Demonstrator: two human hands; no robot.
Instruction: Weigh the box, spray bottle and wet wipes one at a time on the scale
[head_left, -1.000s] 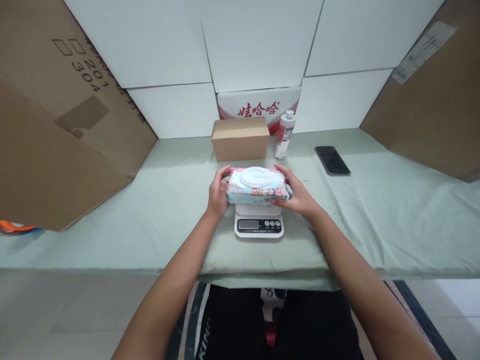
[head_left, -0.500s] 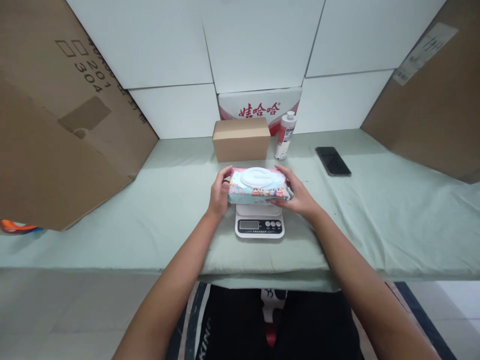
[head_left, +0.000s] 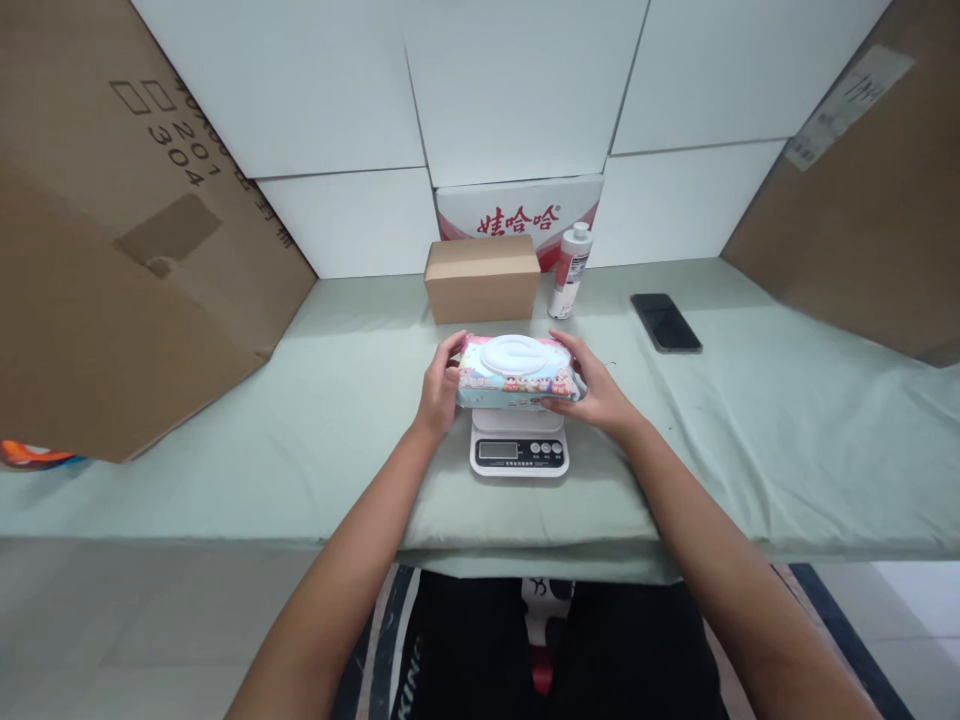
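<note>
A pack of wet wipes (head_left: 516,385) with a white oval lid sits level between my two hands. My left hand (head_left: 440,388) grips its left end, and my right hand (head_left: 594,385) closes round its right end, thumb along the near side. Below the pack is a white kitchen scale (head_left: 519,468), whose front panel shows a small grey display and several round buttons. The pack covers most of the scale's top; whether it touches the top I cannot tell.
Behind the pack are a brown cardboard box (head_left: 484,285), a white and red bottle (head_left: 570,272) and a white box with red lettering (head_left: 517,212). A black phone (head_left: 666,323) lies to the right on the green cloth (head_left: 315,420). Large cardboard sheets (head_left: 150,300) stand at both sides.
</note>
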